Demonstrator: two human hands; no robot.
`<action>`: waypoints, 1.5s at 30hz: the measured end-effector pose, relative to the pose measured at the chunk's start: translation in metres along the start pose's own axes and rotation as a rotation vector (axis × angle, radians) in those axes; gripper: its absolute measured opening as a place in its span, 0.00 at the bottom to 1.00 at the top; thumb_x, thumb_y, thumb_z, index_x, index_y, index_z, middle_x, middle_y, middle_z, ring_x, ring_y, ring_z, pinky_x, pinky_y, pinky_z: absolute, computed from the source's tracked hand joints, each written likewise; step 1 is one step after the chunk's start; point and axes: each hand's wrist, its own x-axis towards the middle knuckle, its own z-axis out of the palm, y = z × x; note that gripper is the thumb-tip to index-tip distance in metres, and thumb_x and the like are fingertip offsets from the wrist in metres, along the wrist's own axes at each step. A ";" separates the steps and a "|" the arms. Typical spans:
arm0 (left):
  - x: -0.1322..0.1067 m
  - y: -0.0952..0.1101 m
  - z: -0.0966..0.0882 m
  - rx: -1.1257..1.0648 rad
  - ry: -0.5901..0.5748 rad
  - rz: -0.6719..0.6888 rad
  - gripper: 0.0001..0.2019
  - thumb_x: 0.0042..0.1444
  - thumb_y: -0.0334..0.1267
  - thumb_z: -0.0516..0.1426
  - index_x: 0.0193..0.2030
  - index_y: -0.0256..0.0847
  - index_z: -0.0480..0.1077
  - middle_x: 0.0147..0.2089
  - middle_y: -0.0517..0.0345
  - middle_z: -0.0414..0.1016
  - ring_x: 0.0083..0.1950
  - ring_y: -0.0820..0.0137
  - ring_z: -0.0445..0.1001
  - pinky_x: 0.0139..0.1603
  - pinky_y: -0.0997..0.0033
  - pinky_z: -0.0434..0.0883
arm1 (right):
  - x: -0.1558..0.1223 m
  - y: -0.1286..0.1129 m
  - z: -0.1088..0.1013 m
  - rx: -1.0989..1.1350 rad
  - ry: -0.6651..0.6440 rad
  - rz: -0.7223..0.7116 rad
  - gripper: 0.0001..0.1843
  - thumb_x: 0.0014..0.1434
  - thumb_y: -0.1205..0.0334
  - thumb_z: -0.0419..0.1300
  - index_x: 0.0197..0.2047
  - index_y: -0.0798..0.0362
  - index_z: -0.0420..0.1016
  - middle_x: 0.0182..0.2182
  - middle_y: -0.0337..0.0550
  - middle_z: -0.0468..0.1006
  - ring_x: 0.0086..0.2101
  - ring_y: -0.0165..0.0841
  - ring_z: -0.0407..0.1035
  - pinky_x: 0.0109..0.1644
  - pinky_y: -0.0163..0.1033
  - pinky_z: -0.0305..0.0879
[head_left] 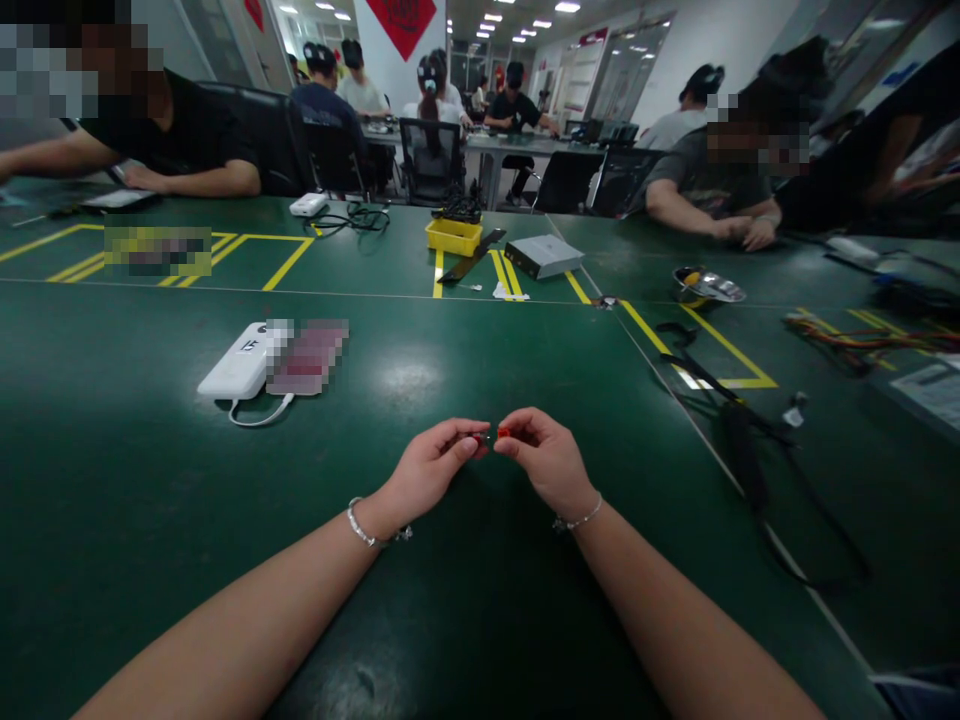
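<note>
Above the green tabletop (420,540), my left hand (431,468) pinches a small red piece with a silvery tip (480,437) between thumb and fingers. Just to its right, my right hand (553,462) is closed in a pinch on a small red piece (503,433). A narrow gap separates the two pieces. My fingers cover most of both, so their exact kind cannot be made out. Each wrist wears a silver bracelet, and both forearms reach in from the bottom edge.
A white power bank (238,365) lies left, cabled to a blurred-out flat object (311,358). Farther back are a yellow bin (454,237), a grey box (545,256) and a silvery item (709,285). A black strap (742,450) lies right. People sit across the table.
</note>
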 end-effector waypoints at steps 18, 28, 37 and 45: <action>0.000 0.000 0.000 -0.014 0.066 -0.045 0.11 0.49 0.35 0.57 0.41 0.36 0.70 0.31 0.57 0.71 0.30 0.75 0.67 0.32 0.73 0.65 | -0.002 -0.002 -0.001 0.021 -0.010 -0.086 0.13 0.40 0.66 0.67 0.26 0.50 0.65 0.25 0.34 0.70 0.27 0.28 0.65 0.34 0.37 0.62; 0.003 -0.008 0.003 -0.081 0.071 -0.056 0.08 0.46 0.33 0.59 0.34 0.37 0.65 0.34 0.58 0.72 0.35 0.73 0.70 0.38 0.70 0.67 | 0.003 0.005 0.001 0.339 0.033 0.282 0.10 0.40 0.64 0.65 0.29 0.51 0.72 0.25 0.34 0.69 0.25 0.25 0.62 0.29 0.34 0.59; 0.004 -0.008 0.001 -0.029 0.085 -0.038 0.09 0.52 0.34 0.54 0.41 0.37 0.66 0.35 0.57 0.71 0.34 0.73 0.69 0.38 0.71 0.68 | 0.002 0.001 -0.001 0.488 -0.098 0.390 0.07 0.47 0.60 0.62 0.31 0.51 0.70 0.26 0.36 0.73 0.26 0.26 0.65 0.31 0.34 0.61; 0.002 -0.008 0.000 0.073 0.140 0.011 0.10 0.53 0.37 0.53 0.41 0.37 0.67 0.36 0.55 0.72 0.36 0.71 0.69 0.38 0.70 0.67 | 0.001 0.004 -0.001 0.517 -0.141 0.348 0.08 0.46 0.62 0.64 0.32 0.51 0.72 0.30 0.38 0.76 0.31 0.28 0.69 0.41 0.39 0.64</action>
